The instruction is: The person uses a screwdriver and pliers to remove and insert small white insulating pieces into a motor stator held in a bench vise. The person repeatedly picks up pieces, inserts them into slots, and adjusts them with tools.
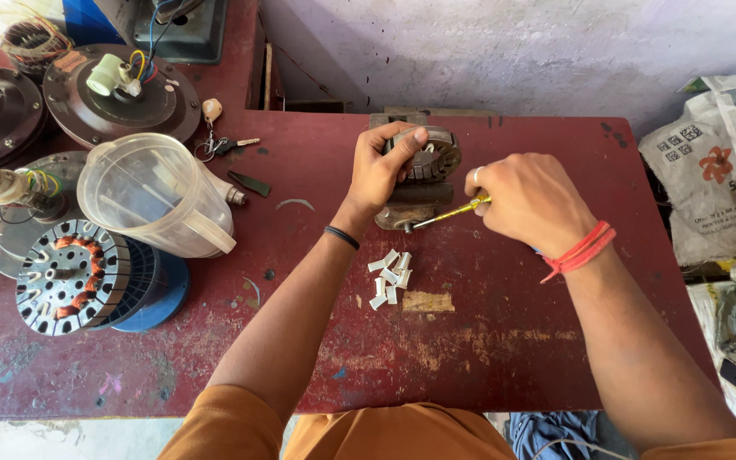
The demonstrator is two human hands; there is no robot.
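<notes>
My left hand (381, 169) grips a grey metal motor stator ring (434, 158) that sits on a small bench vise (411, 207) near the back of the dark red table (504, 341). In my right hand (528, 202) is a yellow-handled screwdriver (457, 211); its shaft points left toward the vise just below the ring. Several small white plastic pieces (391, 278) lie in a loose pile on the table in front of the vise, between my forearms.
A clear plastic blender jar (155, 196) lies on its side at left, above a wound fan stator (74, 277) on a blue base. Fan motor housings (121, 89) and keys (223, 145) sit at back left. Newspapers (717, 162) lie off the right edge.
</notes>
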